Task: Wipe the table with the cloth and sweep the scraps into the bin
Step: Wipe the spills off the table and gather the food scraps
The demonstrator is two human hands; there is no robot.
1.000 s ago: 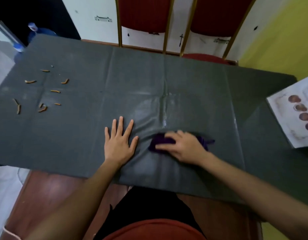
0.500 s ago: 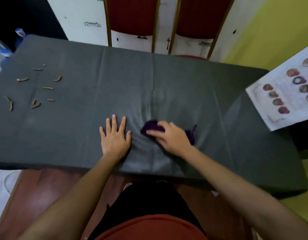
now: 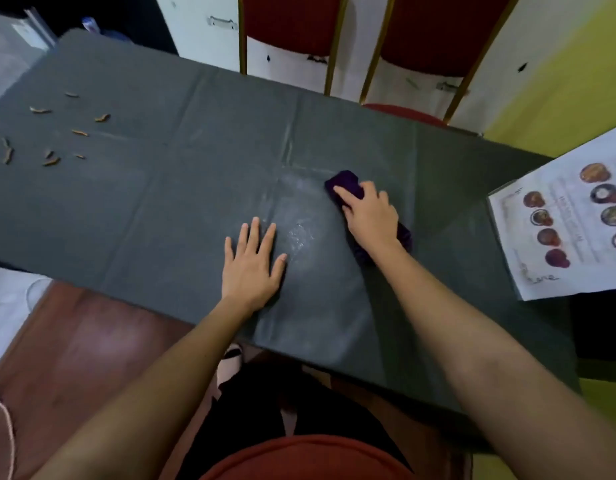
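While the left hand [image 3: 253, 263] is spread flat and empty to steady the table [image 3: 161, 209] cover, the purple cloth [image 3: 346, 181] is pressed under the right hand [image 3: 370, 214], with scraps [image 3: 50, 133] left far left.

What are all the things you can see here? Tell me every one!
table cover: one, dark grey, creased, spread over the table.
cloth: one, purple, right of the table's middle, under the right hand.
scraps: about nine, orange-brown, scattered at the far left of the table.
printed sheet: one, white with round food pictures, at the table's right edge.
chairs: two, red with gold frames, behind the table.
floor: reddish-brown, below the near edge.
left hand: flat on the table, fingers spread, holding nothing.
right hand: pressing down on the cloth.
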